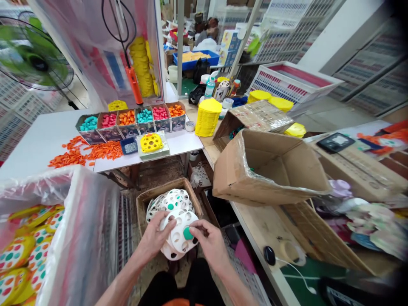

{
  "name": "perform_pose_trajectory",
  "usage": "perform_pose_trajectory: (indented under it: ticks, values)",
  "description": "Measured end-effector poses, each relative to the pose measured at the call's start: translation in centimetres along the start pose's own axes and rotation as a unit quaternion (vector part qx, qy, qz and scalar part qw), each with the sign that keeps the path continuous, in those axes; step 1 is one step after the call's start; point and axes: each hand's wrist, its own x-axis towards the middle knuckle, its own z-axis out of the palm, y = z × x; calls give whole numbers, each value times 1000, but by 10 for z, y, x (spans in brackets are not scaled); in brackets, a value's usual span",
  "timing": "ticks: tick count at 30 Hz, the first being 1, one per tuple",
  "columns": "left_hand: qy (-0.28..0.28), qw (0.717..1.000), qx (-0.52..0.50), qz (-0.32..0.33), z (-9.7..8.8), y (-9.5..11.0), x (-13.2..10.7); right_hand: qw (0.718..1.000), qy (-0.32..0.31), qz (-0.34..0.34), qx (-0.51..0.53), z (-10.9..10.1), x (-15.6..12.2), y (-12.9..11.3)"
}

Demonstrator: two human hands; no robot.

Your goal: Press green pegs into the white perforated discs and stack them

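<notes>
My left hand [156,236] grips the left edge of a small stack of white round plastic discs with holes [178,238], held over my lap. My right hand [208,240] pinches the right edge of the same stack, its fingertips on a green cap [188,233] at the disc's centre. Just beyond my hands, a cardboard box [143,204] on the floor holds several more white discs [170,202], some with green centres.
A white table [35,140] carries loose orange pieces [86,152], a row of bins with coloured pieces [132,119] and a yellow disc [151,142]. Yellow disc stacks [208,117] and an open cardboard box [270,168] stand right. A plastic-lined bin of painted toys [22,250] sits left.
</notes>
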Motion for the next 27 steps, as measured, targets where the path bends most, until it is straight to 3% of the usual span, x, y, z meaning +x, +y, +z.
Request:
perform_pose_trajectory:
  ticks: [4,10,18,27]
  values:
    - [9,1000,-3,3,13,12,5,1000,1,2,-23,-16,5,2]
    - [19,999,-23,-13,30,20,9,995,48,51,73,-21,9,15]
    - [27,999,-18,5,39,23,6,999,-5,-18,-50,-39,8,-2]
    - [39,998,-41,2,46,35,2,993,-29,-77,-86,-46,2,-15]
